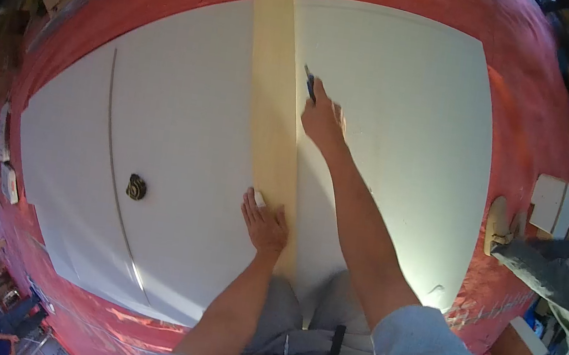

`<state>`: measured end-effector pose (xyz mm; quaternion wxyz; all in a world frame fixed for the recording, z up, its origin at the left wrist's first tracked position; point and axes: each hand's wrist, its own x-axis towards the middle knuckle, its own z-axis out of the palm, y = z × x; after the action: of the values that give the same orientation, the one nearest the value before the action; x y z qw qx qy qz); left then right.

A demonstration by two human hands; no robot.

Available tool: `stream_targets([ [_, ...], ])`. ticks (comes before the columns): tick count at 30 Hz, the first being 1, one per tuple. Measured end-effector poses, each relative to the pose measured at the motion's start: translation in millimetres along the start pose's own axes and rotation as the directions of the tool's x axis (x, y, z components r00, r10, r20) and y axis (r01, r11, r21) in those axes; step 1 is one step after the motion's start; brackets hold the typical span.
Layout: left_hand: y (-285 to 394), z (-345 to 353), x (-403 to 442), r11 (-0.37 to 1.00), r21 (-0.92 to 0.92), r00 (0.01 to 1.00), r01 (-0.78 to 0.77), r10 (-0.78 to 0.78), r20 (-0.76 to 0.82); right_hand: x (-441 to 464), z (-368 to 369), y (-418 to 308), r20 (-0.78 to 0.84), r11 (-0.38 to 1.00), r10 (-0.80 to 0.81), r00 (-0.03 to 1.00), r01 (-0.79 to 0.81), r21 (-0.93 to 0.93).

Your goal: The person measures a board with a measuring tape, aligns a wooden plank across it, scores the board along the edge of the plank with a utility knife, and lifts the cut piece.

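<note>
While the left hand (265, 231) lies flat on the already-laid strip (272, 82), the right hand (323, 121) grips a slim tool (310, 86), the white sheet (394, 106) showing no clear mark alongside.

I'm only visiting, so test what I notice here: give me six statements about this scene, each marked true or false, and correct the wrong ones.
1. The left hand rests on the long wooden board. True.
2. The right hand is empty. False: it holds a slim dark tool.
3. The dark coiled object lies on the board. False: it lies on the white panel, left of the board.
4. The board sticks out past the panel's far edge. True.
5. Nobody else is in view. False: another person's leg shows at the right.
6. A red surface shows around the panel. True.
</note>
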<state>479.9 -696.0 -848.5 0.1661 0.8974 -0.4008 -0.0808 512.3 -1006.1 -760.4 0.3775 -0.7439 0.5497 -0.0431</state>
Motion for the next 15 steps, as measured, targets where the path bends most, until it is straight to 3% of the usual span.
stream_targets([
  [5,-1.3,2.3,1.1,1.0,0.012,1.0,0.004,-0.005,0.025,113.6,8.7,-27.6,-0.041,1.0,-0.003,0.999,0.003,-0.018],
  [15,-4.6,8.0,-2.0,0.999,0.038,0.999,0.011,-0.013,0.041,212.7,1.0,-70.9,-0.077,0.995,-0.06,0.995,0.066,0.078],
])
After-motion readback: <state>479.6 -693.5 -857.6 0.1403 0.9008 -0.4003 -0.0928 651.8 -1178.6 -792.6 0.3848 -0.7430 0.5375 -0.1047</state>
